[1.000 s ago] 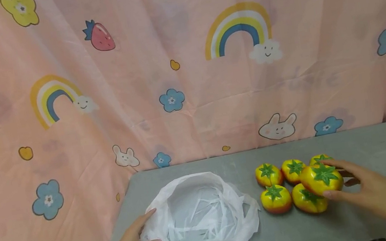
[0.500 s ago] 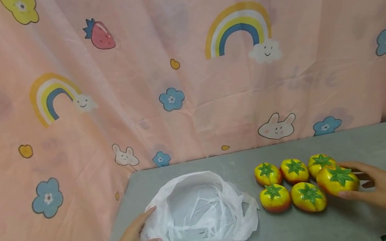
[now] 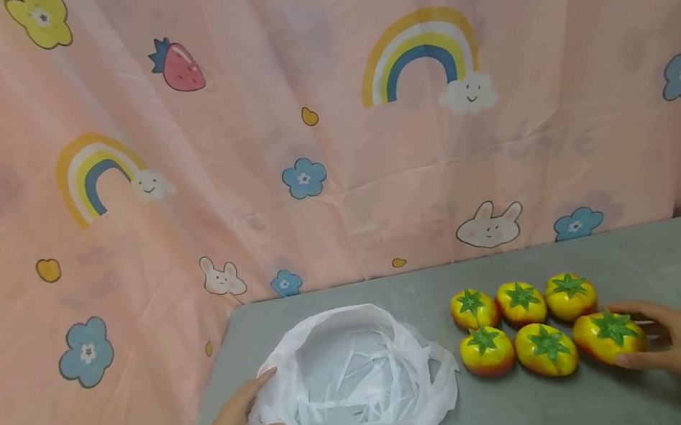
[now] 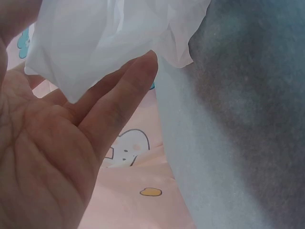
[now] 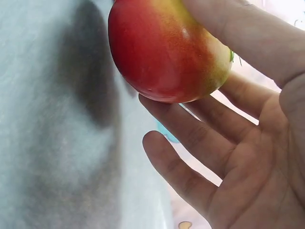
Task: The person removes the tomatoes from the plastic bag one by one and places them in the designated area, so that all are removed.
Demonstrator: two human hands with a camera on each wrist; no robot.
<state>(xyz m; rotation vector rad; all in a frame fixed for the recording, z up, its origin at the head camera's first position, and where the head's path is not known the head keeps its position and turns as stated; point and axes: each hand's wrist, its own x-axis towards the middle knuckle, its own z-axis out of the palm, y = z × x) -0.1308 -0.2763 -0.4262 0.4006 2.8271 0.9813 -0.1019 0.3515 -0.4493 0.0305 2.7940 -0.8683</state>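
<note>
My right hand [image 3: 679, 346] holds a yellow and red persimmon [image 3: 609, 336] with a green star-shaped top, thumb in front and fingers behind, at the right end of the front row. In the right wrist view this persimmon [image 5: 167, 52] shows its red underside between thumb and fingers, low over the table. Several more persimmons [image 3: 546, 349] sit to its left and behind it in two rows. A white plastic bag [image 3: 413, 405] stands with its mouth spread wide, nothing visible inside. My left hand [image 3: 233, 423] rests against its left side, fingers fairly straight; the bag [image 4: 105, 43] lies over those fingers.
The grey table [image 3: 411, 293] carries everything. A pink patterned curtain [image 3: 342, 227] hangs along its back and left side. The bag's handle loop [image 3: 444, 372] reaches close to the nearest persimmons.
My right hand has carried its persimmon rightward and down, from over the other persimmons to the right end of the front row. The left hand and bag stay in place.
</note>
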